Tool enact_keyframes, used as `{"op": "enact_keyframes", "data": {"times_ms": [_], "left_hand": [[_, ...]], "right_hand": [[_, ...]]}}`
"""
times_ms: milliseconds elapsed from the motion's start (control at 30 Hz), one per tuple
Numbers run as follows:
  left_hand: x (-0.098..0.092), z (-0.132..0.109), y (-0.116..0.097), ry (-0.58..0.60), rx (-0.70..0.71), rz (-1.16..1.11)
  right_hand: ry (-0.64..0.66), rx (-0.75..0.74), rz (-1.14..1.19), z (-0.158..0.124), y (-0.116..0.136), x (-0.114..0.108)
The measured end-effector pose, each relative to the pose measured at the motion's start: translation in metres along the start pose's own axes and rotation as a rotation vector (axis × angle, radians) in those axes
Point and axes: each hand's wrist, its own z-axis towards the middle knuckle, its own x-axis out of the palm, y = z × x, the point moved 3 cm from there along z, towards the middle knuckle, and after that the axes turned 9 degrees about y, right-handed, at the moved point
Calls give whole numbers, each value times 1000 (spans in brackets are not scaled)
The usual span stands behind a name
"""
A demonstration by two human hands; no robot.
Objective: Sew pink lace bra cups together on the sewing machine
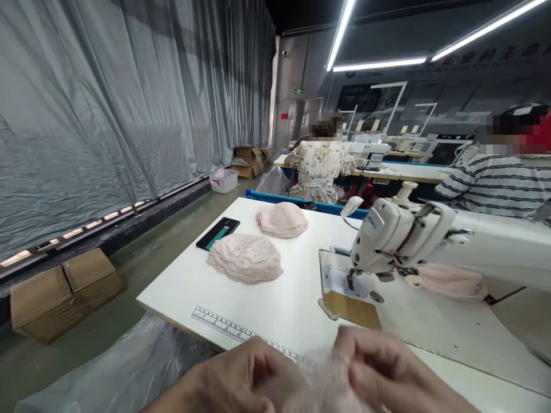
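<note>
Both hands are at the bottom of the view, over the table's front edge. My left hand (241, 376) is closed on a pale pink knitted piece (322, 384). The fingers of my right hand (379, 367) pinch the same piece from the other side; it is blurred and partly cut off by the frame. Beyond them on the white table (172, 287) lies a stack of pink lacy pieces (245, 258) with scalloped edges. A second pink stack (283, 219) sits farther back.
A white sewing machine (387, 235) stands at the right, pink fabric (451, 281) behind its needle. A black phone (218, 233) touches the near stack. Printed ruler marks (241, 330) run along the front. Cardboard box (64, 292) on the floor; two people sit beyond.
</note>
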Motion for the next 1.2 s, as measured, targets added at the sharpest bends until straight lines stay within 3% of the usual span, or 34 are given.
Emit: {"op": "enact_keyframes", "data": {"times_ms": [167, 233, 333, 467, 567, 633, 733, 833, 933, 1033, 1100, 1200], "left_hand": [[-35, -21, -15, -62, 313, -256], [-49, -26, -36, -70, 511, -310], [-74, -14, -76, -94, 669, -328], [-116, 35, -118, -205, 524, -137], [-156, 72, -140, -519, 401, 96], [-181, 95, -151, -640, 372, 184], [-213, 126, -164, -729, 330, 305], [-233, 143, -167, -863, 231, 495], [-233, 141, -160, -946, 110, 738], [-209, 122, -147, -874, 13, 987], [-185, 105, -137, -741, -42, 1122], [-150, 81, -121, -528, -112, 1237]], "right_hand": [[-150, -223, 103, 54, 37, -33], [-296, -323, 101, 82, 51, -52], [-483, -447, 83, 127, 69, -87], [-703, -511, 28, 181, 78, -144], [-812, -508, -47, 207, 79, -181], [-879, -513, -116, 217, 80, -202], [-991, -508, -237, 227, 81, -227], [-1110, -457, -366, 231, 75, -246], [-1175, -382, -505, 228, 60, -251], [-1097, -336, -659, 218, 43, -233], [-947, -328, -767, 208, 33, -208], [-621, -331, -912, 186, 20, -157]]}}
